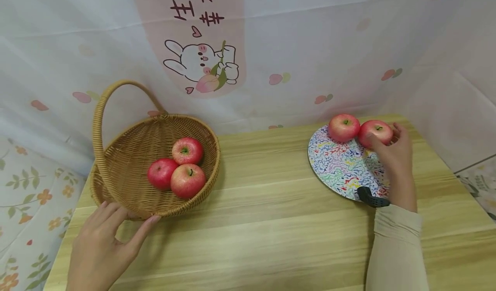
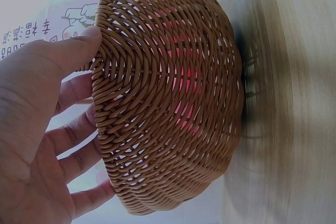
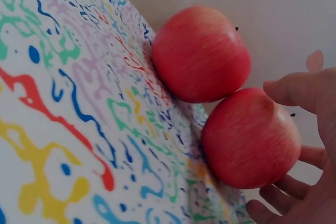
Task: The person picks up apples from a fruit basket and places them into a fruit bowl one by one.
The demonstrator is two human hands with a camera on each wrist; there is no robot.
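Note:
My left hand [image 1: 101, 241] holds the near rim of a wicker basket [image 1: 128, 153] at the left. In the left wrist view the thumb lies on the outer side of the rim and the fingers reach behind it. Inside the basket sit three red apples, touching: a back apple [image 1: 187, 150], a left apple [image 1: 162, 173] and a front apple [image 1: 188, 181]. My right hand [image 1: 396, 149] has thumb and curled fingers around the right apple [image 3: 251, 139] on a round, colourfully patterned board [image 1: 329, 162]. Another apple [image 3: 202, 53] touches it on the left.
A tall arched handle [image 1: 99, 127] rises over the basket's left side. The wooden table [image 1: 263, 213] lies between basket and board. A printed cloth [image 1: 294, 45] hangs behind. A black strap piece [image 1: 372, 197] is at the right wrist.

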